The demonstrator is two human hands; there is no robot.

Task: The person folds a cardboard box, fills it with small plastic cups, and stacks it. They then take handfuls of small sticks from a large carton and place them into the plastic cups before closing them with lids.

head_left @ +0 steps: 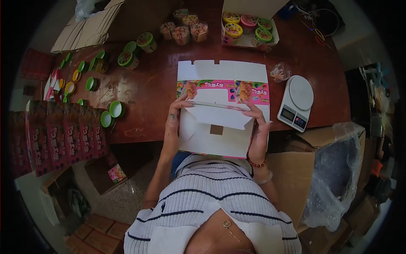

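Note:
A partly folded carton (203,127), white inside with pink printed panels, lies at the table's front edge before my body. My left hand (175,114) grips its left side, fingertips on the folded flap near the middle. On the right side my right hand (259,122) holds the same flap, its fingertips at the fold and its palm beside the carton's edge. A small brown square shows on the white panel between the hands. The carton's far flap is spread flat on the red-brown table (156,84).
A white scale (296,101) and a clear bag (280,72) stand right of the carton. Further back are an open box of tubs (270,40), filled cups (182,34) and green lids (116,109). Pink cartons (55,135) line the left; a cardboard box with plastic (292,169) is right.

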